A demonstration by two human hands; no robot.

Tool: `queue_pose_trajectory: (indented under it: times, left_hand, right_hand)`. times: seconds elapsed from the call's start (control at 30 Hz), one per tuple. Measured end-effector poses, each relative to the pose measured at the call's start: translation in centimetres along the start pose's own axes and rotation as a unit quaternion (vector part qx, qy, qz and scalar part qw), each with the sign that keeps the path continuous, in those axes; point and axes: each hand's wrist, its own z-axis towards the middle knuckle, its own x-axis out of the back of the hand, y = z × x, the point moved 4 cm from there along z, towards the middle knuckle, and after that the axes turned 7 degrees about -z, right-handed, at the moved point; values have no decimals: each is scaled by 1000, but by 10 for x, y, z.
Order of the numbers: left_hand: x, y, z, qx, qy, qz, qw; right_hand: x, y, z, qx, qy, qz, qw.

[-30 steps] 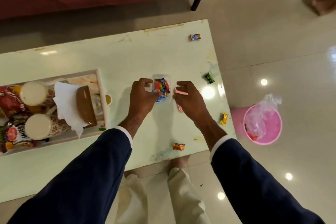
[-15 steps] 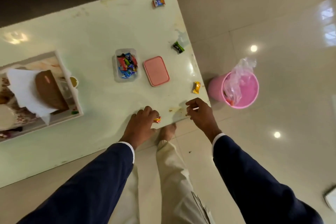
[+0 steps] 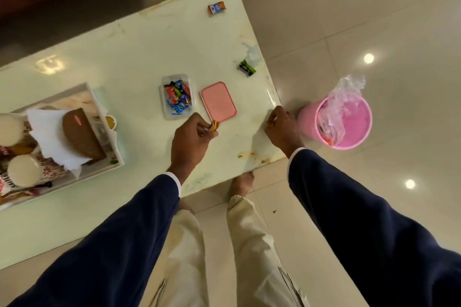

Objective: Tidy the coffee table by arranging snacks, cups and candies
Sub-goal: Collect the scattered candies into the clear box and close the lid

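Note:
A clear plastic box (image 3: 166, 107) holding several wrapped candies stands uncovered on the pale coffee table (image 3: 139, 52). Its pink lid (image 3: 218, 102) lies flat just right of it. My left hand (image 3: 191, 139) hovers below the box and lid, fingers pinched on a red-and-yellow candy (image 3: 214, 127). My right hand (image 3: 282, 127) is at the table's right edge, fingers closed over a yellow candy that is mostly hidden. A green-black candy (image 3: 247, 68) and a blue-orange candy (image 3: 217, 8) lie farther back on the table.
A white tray (image 3: 109, 167) at the left holds paper cups (image 3: 22, 171), snack packets, a napkin and a brown pouch. A pink bin (image 3: 349, 127) with a plastic liner stands on the floor right of the table. A sofa is beyond the table.
Both hands left the box and lid. My left hand picked up the red-and-yellow candy at the near edge and lifted it toward the box. My right hand moved onto the yellow candy.

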Motion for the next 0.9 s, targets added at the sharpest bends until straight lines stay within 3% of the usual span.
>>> queue_pose_trajectory:
  times: [0.1,0.3,0.5,0.6,0.7,0.9]
  left_hand:
    - [31,5,24,20,85,-60,994]
    - [72,-6,54,45,165,10,985]
    - [74,-18,59,60,150,39,986]
    - [74,-23,56,56,160,58,984]
    - [79,-29,55,42,176,26,983]
    - [77,-16,63,-45,130,-20,990]
  right_hand:
    - [-5,-9,-4,-17,-64,132,989]
    - [-6,-82,-5,46,-71,265,961]
    - [-13,-173,6,108,-91,261,955]
    - [-19,-197,11,126,-101,196,967]
    - [-16,-194,19,110,-78,163,977]
    - [16,-137,38,90,11,109,990]
